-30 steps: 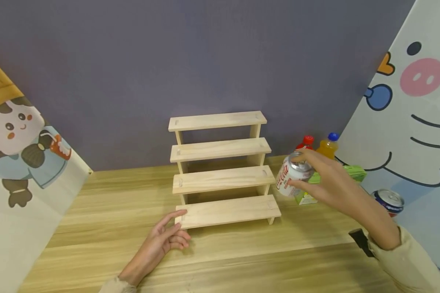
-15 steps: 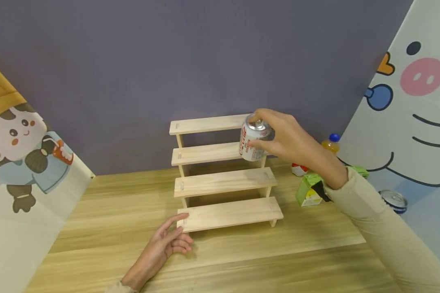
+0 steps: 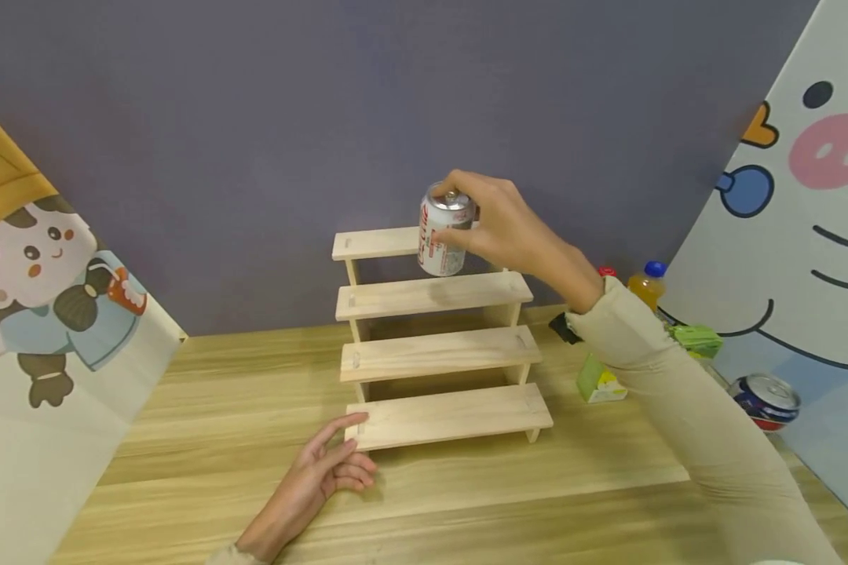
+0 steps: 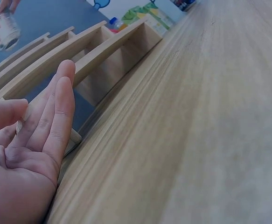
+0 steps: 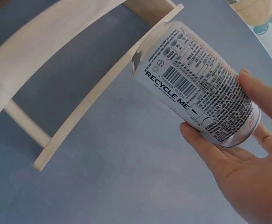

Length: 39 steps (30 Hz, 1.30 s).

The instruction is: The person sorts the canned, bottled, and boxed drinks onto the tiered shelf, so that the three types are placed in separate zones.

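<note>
My right hand point(image 3: 502, 224) grips a white and silver soda can point(image 3: 441, 239) by its upper part, thumb on one side and fingers on the other. The can hangs upright in front of the top tier of a pale wooden stepped rack point(image 3: 438, 361); its printed side point(image 5: 191, 84) fills much of the right wrist view. At the rack's lowest tier point(image 3: 452, 416), my left hand point(image 3: 311, 479) pinches the left end between thumb and index finger. The left hand's other fingers point(image 4: 56, 121) extend beside the rack in the left wrist view.
Right of the rack stand a green and yellow carton point(image 3: 599, 382), an orange drink bottle with a blue cap point(image 3: 646, 286), a red bottle cap point(image 3: 607, 271) and a dark blue can point(image 3: 765, 400). A grey wall point(image 3: 254, 157) rises behind; cartoon panels flank both sides.
My right hand has carried the can left and up, from beside the rack to the front of its top tier. The left hand has stayed at the lowest tier's left end.
</note>
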Motion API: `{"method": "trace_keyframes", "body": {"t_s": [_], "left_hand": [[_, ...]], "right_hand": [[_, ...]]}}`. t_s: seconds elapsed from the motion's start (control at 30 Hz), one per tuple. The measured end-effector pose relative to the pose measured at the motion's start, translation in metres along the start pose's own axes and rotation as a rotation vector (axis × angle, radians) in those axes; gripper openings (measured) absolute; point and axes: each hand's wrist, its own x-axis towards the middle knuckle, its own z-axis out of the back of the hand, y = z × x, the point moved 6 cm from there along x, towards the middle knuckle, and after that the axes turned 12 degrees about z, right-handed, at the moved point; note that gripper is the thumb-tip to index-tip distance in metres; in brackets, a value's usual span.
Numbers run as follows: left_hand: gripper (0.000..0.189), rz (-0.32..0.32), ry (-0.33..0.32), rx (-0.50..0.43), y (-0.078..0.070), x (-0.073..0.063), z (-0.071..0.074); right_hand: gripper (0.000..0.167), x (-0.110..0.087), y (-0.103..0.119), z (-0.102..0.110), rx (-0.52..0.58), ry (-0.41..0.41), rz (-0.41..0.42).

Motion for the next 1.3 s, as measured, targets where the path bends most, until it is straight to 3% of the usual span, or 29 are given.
{"method": "trace_keyframes", "body": {"t_s": [0.27, 0.57, 0.8, 1.1, 1.3], "left_hand": [[0.047, 0.002, -0.05, -0.02, 0.003, 0.0, 0.002], [0.047, -0.005, -0.008, -0.041, 0.007, 0.002, 0.0], [0.046, -0.04, 0.014, -0.036, 0.002, 0.0, 0.002], [0.046, 0.034, -0.046, -0.013, 0.006, -0.003, 0.002], [0.046, -0.027, 0.004, -0.023, 0.002, 0.001, 0.002]], "right_hand": [[0.04, 0.034, -0.016, -0.02, 0.051, -0.005, -0.037], [0.04, 0.06, -0.038, -0.045, 0.088, 0.001, -0.133], [0.04, 0.081, -0.044, -0.057, 0.105, -0.025, -0.177], [0.048, 0.078, -0.048, -0.07, 0.076, -0.016, -0.217], [0.056, 0.071, -0.051, -0.072, 0.053, -0.057, -0.201]]}}
